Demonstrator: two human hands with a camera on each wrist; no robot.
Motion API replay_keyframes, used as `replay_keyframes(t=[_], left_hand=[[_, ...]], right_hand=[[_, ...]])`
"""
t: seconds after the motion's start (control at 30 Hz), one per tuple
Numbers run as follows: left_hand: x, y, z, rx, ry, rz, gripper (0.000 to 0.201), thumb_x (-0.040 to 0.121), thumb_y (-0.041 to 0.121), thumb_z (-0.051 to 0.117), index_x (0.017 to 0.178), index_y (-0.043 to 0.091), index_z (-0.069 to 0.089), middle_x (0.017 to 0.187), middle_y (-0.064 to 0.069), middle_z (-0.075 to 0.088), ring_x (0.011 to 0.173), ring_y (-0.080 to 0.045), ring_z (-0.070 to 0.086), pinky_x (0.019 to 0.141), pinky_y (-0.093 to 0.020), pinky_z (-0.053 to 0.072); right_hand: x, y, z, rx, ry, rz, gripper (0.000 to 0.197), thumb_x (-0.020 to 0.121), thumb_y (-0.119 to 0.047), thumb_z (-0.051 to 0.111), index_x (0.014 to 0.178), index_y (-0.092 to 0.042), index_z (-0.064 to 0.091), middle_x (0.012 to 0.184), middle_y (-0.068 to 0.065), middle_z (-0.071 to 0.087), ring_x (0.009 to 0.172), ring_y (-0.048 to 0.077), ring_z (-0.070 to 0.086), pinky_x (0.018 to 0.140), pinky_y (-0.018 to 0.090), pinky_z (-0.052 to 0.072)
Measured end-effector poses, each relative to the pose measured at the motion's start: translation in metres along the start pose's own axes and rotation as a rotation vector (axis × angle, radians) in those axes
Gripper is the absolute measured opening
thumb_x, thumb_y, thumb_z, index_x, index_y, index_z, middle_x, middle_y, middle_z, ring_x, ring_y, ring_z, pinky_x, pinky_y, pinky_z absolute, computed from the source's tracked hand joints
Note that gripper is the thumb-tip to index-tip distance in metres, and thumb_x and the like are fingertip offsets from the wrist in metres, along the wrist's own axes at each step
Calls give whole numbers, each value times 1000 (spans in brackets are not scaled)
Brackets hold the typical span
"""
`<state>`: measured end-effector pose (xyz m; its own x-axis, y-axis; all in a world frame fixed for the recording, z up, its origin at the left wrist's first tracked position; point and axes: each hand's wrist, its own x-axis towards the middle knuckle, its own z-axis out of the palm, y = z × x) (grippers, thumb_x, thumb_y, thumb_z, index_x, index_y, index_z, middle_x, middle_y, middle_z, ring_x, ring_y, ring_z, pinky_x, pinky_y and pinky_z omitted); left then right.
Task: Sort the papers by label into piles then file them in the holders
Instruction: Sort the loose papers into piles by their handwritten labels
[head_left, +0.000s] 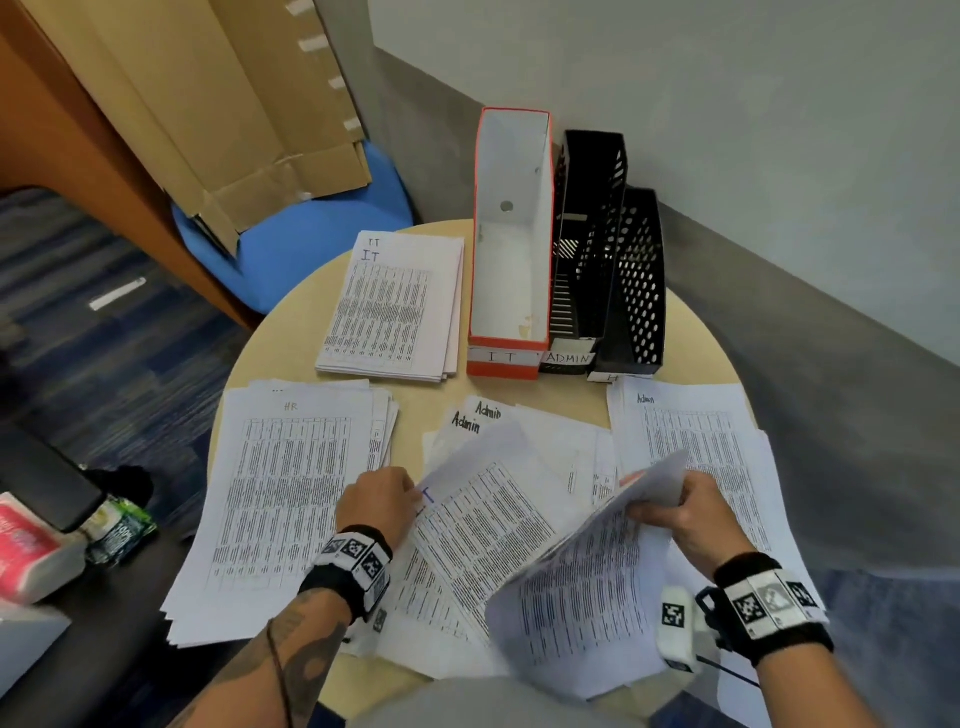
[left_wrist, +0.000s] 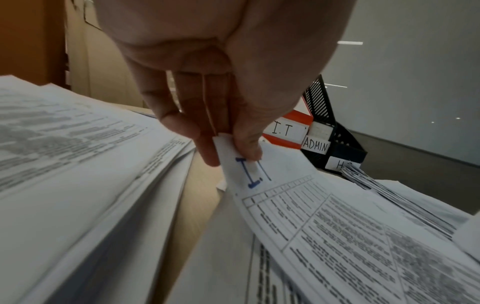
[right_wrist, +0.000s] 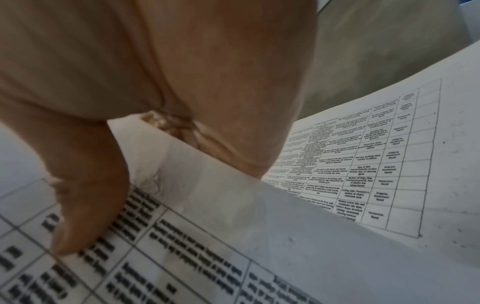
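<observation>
**Sorting printouts: mid-shuffle, one IT sheet in hand**

Round tan table (head_left: 691, 332) jammed into a grey-walled corner, and it's paper everywhere. IT pile (head_left: 395, 306) sits at the back next to the orange IT holder (head_left: 511, 244), with two black mesh holders (head_left: 613, 260) beside it. HR pile (head_left: 280, 499) is on the left, Admin pile (head_left: 701, 447) on the right, unsorted mess in the middle.

Left hand (head_left: 376, 501) is pinching the top corner of an IT-marked sheet (left_wrist: 298, 205), thumb on top, fingers (left_wrist: 205, 148) under. Right hand (head_left: 685, 519) grips a curled-up sheet (head_left: 587, 587) near its top edge.

Single sheets are light and floppy, so I'd say a corner pinch lets them droop. Grabbing mid-edge should help, and watch for a second page sliding along.
</observation>
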<state>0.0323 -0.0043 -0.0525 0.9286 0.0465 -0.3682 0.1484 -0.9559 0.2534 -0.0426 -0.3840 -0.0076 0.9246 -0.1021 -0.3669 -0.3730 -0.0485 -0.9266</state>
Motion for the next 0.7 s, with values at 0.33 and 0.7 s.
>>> replay_keyframes(t=[0.33, 0.7], left_hand=[[-12, -7, -15, 42, 170, 101, 25, 102, 40, 59, 95, 29, 81, 100, 11, 77, 77, -15, 70, 71, -28, 59], [-40, 33, -52, -890, -399, 637, 10, 98, 8, 66, 89, 13, 68, 84, 2, 69, 80, -13, 63, 77, -31, 49]], right_hand=[[6, -12, 15, -99, 25, 18, 23, 72, 6, 85, 92, -2, 77, 89, 11, 79, 89, 30, 75, 87, 46, 57], [8, -18, 24, -25, -108, -105, 77, 70, 9, 85, 137, -22, 64, 135, -6, 64, 126, 3, 57, 95, 30, 56]])
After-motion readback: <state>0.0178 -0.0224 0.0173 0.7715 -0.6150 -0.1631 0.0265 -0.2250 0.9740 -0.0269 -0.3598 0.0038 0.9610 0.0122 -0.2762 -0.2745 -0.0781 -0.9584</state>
